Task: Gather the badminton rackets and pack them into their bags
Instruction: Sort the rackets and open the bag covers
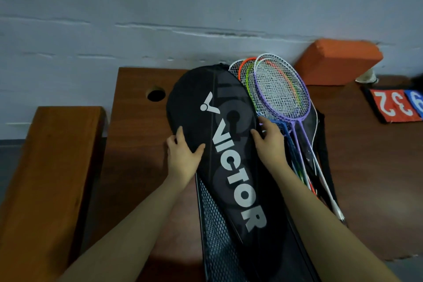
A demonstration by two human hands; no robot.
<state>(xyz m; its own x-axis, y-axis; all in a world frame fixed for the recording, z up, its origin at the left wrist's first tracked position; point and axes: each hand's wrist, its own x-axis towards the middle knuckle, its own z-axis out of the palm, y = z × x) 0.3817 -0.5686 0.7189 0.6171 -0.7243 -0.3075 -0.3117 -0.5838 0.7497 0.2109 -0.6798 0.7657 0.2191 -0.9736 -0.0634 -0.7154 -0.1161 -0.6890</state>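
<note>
Seemingly half done: the black racket bag (pixel 231 144) lies on the wooden table (pixel 137 139), gripped at its edges by the left hand (pixel 183 155) and right hand (pixel 270 142). Just right of it, the loose rackets (pixel 281 96) remain unpacked.

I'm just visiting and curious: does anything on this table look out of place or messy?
Yes. The rackets lie in a loose, fanned pile right of the black bag, heads overlapping, none packed yet. Both hands, left and right, grip the bag's edges. Nothing looks damaged.
</note>
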